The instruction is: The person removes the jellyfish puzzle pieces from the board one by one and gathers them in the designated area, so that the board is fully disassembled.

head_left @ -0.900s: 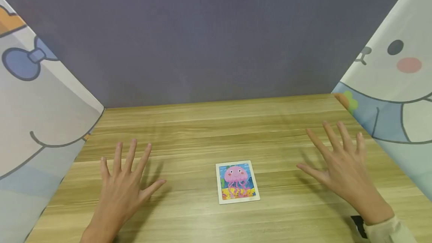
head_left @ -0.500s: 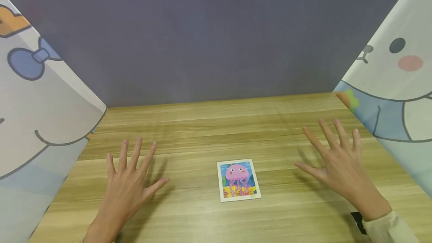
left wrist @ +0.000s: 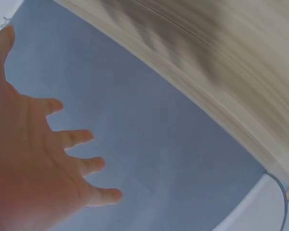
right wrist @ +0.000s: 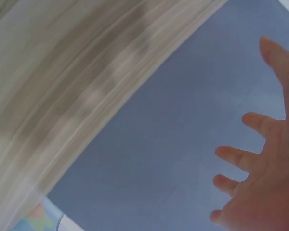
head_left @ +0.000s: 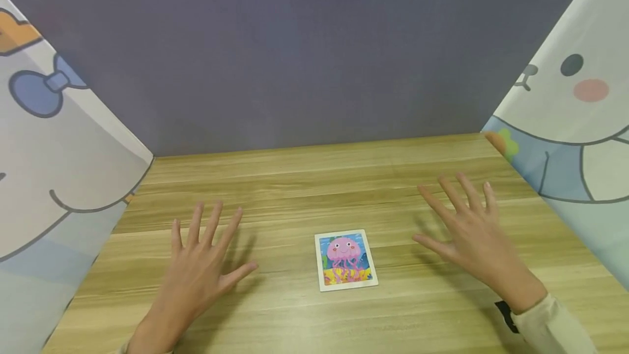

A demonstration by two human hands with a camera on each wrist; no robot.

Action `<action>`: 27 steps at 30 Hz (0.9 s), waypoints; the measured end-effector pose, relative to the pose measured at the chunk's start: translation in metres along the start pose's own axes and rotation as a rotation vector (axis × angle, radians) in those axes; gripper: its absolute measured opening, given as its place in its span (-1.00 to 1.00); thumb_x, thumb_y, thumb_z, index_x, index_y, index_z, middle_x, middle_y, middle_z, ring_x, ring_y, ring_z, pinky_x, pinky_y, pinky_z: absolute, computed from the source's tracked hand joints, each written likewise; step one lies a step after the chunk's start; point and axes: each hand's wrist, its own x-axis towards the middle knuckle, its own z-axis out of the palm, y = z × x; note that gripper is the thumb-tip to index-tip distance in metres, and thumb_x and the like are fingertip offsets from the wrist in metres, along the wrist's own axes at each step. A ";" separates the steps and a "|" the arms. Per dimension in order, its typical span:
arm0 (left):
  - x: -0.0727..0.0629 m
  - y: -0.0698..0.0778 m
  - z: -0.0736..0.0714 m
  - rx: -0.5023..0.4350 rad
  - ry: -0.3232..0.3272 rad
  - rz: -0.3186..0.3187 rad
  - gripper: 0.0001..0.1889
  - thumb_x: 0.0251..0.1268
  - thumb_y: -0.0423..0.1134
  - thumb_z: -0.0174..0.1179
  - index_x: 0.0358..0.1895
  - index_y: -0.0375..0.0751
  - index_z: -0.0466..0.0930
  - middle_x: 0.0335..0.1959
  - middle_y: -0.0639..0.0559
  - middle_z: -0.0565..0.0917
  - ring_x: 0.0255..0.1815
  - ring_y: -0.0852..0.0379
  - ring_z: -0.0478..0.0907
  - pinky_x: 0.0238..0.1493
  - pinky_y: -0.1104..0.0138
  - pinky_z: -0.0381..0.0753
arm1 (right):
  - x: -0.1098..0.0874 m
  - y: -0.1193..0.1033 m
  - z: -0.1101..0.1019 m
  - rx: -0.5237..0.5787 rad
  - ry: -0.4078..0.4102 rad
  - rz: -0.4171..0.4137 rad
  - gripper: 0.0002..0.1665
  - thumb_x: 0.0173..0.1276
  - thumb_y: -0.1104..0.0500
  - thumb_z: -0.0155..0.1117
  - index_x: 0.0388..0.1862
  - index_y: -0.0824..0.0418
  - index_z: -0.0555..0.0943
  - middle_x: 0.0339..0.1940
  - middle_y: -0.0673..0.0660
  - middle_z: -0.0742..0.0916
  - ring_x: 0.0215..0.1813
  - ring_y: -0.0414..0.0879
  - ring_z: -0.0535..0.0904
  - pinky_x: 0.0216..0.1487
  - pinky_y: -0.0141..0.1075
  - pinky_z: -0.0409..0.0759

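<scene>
A small white-bordered picture puzzle [head_left: 346, 260] with a pink jellyfish over yellow sand lies flat on the wooden table, between the two hands in the head view. To its left, my left hand [head_left: 199, 269] hovers palm down with its fingers spread and holds nothing. On the other side my right hand [head_left: 472, 239] is likewise raised over the wood, fingers fanned out, thumb toward the puzzle. Both wrist views show the bare palms, the left hand [left wrist: 38, 159] and the right hand [right wrist: 265, 168], with nothing in them.
The wooden tabletop [head_left: 275, 190] ends at a dark grey panel [head_left: 314, 59] at the back. Cartoon-printed side panels stand at the left [head_left: 73, 152] and right [head_left: 565, 124]. A black strap [head_left: 506, 316] shows under the right sleeve.
Both hands have drifted inward toward the puzzle, the left one to the right and the right one to the left. Fingers stay spread; the puzzle lies still on the table.
</scene>
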 end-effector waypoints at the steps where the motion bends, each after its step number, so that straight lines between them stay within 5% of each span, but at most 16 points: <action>1: 0.000 0.003 -0.001 -0.012 -0.027 0.001 0.02 0.13 0.58 -0.01 0.59 0.09 0.07 0.61 -0.18 0.00 0.61 -0.28 -0.24 0.36 -0.43 -0.17 | 0.001 -0.002 0.001 0.018 -0.009 -0.009 -0.01 0.23 -0.53 0.11 0.49 0.00 0.37 0.41 0.34 0.42 0.52 0.36 0.10 0.42 0.40 -0.17; 5: 0.002 0.020 -0.002 -0.066 -0.121 0.028 0.00 0.17 0.55 0.01 0.58 0.07 0.10 0.59 -0.19 0.07 0.59 -0.31 -0.14 0.37 -0.39 -0.10 | 0.007 -0.013 0.006 0.118 -0.058 -0.060 -0.18 0.35 -0.27 0.24 0.42 0.17 0.42 0.30 0.36 0.51 0.37 0.37 0.29 0.34 0.36 0.09; 12: 0.012 0.060 0.000 -0.149 -0.178 0.218 -0.07 0.20 0.47 0.09 0.49 -0.10 0.32 0.54 -0.19 0.19 0.53 -0.32 0.09 0.36 -0.36 0.05 | 0.024 -0.037 0.016 0.258 -0.208 -0.120 -0.43 0.30 0.11 0.42 0.22 0.35 0.57 0.04 0.31 0.68 0.06 0.20 0.64 -0.02 0.02 0.65; 19: 0.025 0.095 0.006 -0.203 -0.315 0.365 -0.17 0.34 0.35 0.06 0.45 -0.22 0.34 0.53 -0.19 0.23 0.51 -0.28 0.16 0.34 -0.27 0.23 | 0.040 -0.065 0.029 0.421 -0.410 -0.111 -0.61 0.42 0.17 0.30 0.15 0.34 0.62 -0.02 0.21 0.71 -0.09 -0.03 0.69 -0.12 -0.21 0.68; 27: 0.042 0.119 0.014 -0.238 -0.386 0.445 -0.24 0.37 0.25 0.12 0.45 -0.21 0.35 0.53 -0.17 0.24 0.50 -0.26 0.19 0.29 -0.15 0.39 | 0.049 -0.086 0.044 0.444 -0.474 -0.129 -0.64 0.36 0.21 0.36 0.08 0.37 0.65 -0.09 0.18 0.68 -0.21 -0.14 0.62 -0.22 -0.33 0.65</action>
